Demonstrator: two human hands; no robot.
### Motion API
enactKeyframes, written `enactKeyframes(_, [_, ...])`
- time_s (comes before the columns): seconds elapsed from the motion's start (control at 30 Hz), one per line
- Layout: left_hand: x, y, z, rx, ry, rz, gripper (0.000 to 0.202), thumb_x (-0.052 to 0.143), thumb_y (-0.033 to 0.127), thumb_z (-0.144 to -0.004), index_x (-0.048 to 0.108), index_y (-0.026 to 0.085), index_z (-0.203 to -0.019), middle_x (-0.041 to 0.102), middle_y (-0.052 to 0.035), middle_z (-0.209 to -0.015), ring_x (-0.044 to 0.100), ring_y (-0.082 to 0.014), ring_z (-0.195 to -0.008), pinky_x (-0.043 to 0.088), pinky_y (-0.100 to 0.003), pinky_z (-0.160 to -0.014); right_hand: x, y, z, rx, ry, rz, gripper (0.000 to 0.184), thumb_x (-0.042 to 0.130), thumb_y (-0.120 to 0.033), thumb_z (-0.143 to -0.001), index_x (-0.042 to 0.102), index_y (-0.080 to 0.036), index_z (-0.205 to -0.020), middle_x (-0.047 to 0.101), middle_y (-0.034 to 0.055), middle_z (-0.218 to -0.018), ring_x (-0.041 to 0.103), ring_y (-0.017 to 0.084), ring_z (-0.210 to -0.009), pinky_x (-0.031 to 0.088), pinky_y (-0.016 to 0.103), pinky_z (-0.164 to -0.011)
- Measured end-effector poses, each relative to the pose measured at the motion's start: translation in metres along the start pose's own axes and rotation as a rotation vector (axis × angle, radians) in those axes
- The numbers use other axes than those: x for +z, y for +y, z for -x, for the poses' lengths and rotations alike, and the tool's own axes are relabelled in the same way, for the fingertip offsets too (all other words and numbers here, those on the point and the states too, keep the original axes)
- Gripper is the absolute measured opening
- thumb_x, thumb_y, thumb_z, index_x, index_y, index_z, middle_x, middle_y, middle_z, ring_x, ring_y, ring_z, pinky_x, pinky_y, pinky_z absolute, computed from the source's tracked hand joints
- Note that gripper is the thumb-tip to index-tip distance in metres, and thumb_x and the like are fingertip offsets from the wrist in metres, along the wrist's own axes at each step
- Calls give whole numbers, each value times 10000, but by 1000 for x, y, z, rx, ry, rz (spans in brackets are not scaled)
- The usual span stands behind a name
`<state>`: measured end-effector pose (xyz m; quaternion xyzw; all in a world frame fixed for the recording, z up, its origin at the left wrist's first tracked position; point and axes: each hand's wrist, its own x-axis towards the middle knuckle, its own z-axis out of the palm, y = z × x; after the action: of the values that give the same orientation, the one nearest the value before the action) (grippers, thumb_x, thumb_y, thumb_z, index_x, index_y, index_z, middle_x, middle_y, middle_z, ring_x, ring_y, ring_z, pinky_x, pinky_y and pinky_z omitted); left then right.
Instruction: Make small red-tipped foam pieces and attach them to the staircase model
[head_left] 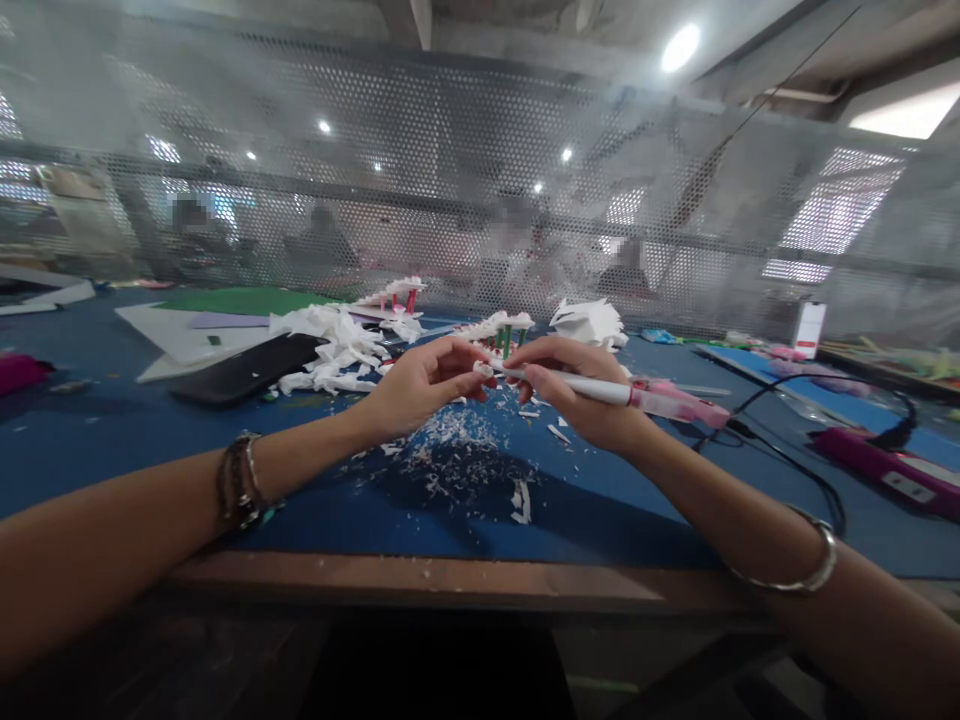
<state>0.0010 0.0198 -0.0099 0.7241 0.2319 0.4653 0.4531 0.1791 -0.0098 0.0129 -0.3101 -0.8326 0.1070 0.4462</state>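
Between the thumb and fingertips of my left hand [424, 385] is a small white piece [484, 369], its exact kind too small to make out. My right hand [581, 390] grips a slim white pen-like tool [592, 386], its tip reaching the white piece. Both hands meet above the blue table [300, 490], over white shavings [457, 455]. Just behind them stand white pieces on green posts [508, 340]. Beyond my right hand lies a pink tool that looks like a glue gun [682, 402], with a black cable.
Crumpled white scraps [337, 345] and a black phone-like slab [251, 370] lie to the left. White paper pieces [589, 322] sit at the back. A magenta power strip [892, 470] is at the right. A perforated metal screen [450, 170] rises behind the table, with people beyond it.
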Motion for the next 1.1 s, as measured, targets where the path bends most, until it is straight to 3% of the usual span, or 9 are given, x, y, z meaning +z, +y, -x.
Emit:
enactKeyframes(0.17, [-2, -1, -1, 0, 45, 38, 157, 550, 172, -697, 483, 146, -837, 621, 1, -669, 591, -98, -637, 459, -226, -647, -1, 0, 0, -13, 13, 22, 162, 485, -232, -755, 604, -137, -811, 593, -18, -598, 557, 67, -532, 421, 185, -499])
enactKeyframes(0.43, [-2, -9, -2, -50, 24, 124, 201, 530, 279, -738, 556, 155, -894, 621, -7, -703, 580, -101, -651, 463, -240, -662, -2, -2, 1, -42, -17, 21, 157, 482, -239, -766, 599, -147, -816, 608, -15, -636, 566, 62, -539, 426, 182, -510])
enactKeyframes(0.83, [-1, -5, -2, -169, 12, 385, 57, 572, 198, -711, 599, 149, -723, 589, 17, -595, 522, -57, -557, 415, -183, -569, -1, -4, 2, -84, -69, 23, 148, 480, -204, -767, 609, -149, -815, 615, -19, -649, 556, 50, -544, 416, 168, -513])
enactKeyframes(1.1, [-1, -3, -2, -182, 18, 402, 52, 585, 199, -703, 584, 147, -706, 582, 25, -584, 511, -46, -544, 409, -176, -568, -2, -5, 3, -94, -79, 22, 137, 493, -181, -750, 615, -162, -811, 618, -11, -710, 562, 58, -604, 425, 176, -543])
